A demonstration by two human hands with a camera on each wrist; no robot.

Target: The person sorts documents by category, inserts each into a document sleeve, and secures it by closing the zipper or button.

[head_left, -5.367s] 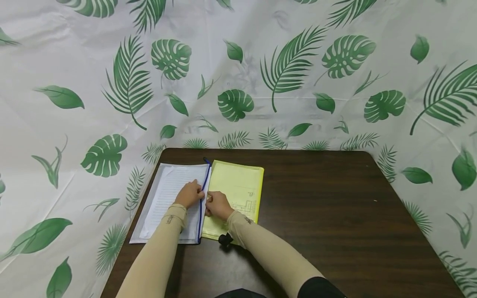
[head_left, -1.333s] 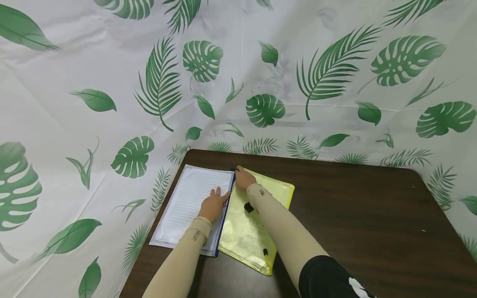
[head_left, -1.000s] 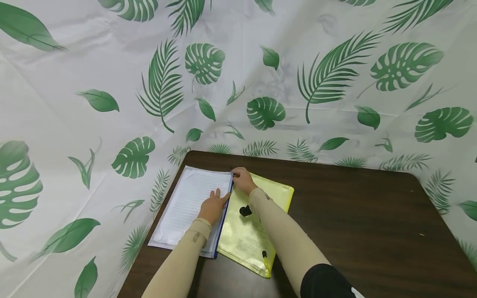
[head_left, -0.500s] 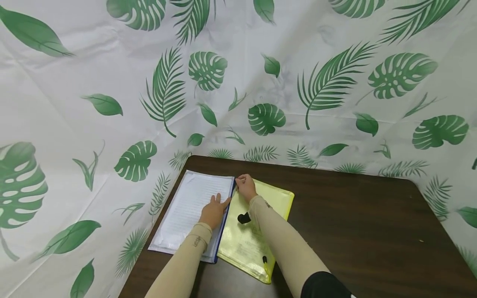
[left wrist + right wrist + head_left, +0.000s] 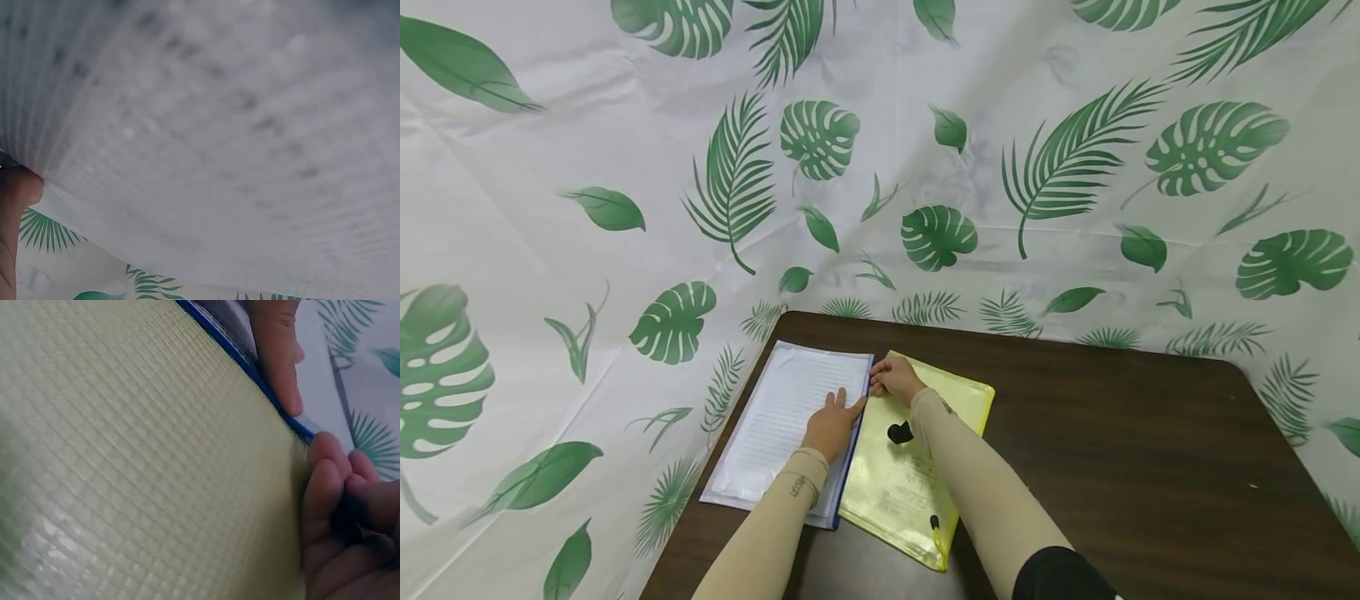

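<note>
My left hand point(image 5: 831, 423) lies flat on the clear pouch point(image 5: 778, 417) on the worktop point(image 5: 1112, 450); my right hand point(image 5: 895, 379) pinches its zip pull point(image 5: 347, 515) at the far end, so zipping looks nearly finished.

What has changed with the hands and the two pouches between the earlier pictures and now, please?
The right hand has travelled up the blue zip edge from mid-length to the far end of the white pouch, fingers pinched there. The left hand has flattened, pressing that pouch. The yellow pouch stays beside it.
</note>
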